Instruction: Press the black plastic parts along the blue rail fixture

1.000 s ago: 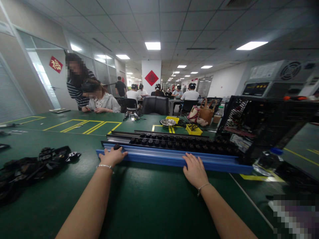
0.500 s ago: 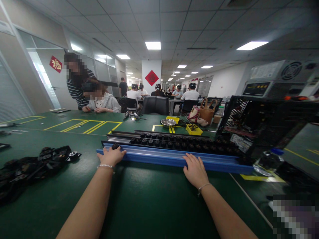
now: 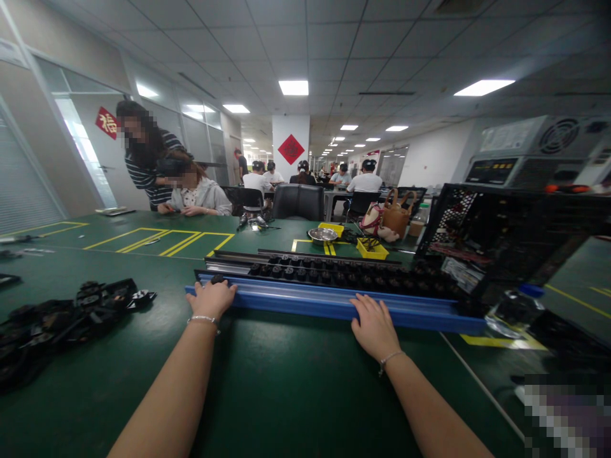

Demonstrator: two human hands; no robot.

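A long blue rail (image 3: 305, 301) lies across the green table (image 3: 286, 381) in front of me, with a row of small black round parts (image 3: 334, 277) along its far side. My left hand (image 3: 212, 299) rests on the rail's left end, fingers curled over its top edge near a single black part (image 3: 217, 279). My right hand (image 3: 375, 324) lies on the rail's middle, fingers spread over the front edge. Dark metal rails (image 3: 267, 257) lie just behind the blue one.
A pile of black plastic parts (image 3: 57, 318) lies at the left. A black open computer case (image 3: 506, 238) and a water bottle (image 3: 513, 306) stand at the right. A metal bowl (image 3: 321, 235) and yellow trays (image 3: 371, 249) sit further back. Two people (image 3: 167, 178) are at the far left.
My left hand has slid slightly left along the rail. The standing person at the far left has shifted a little. My right hand has stayed in place.
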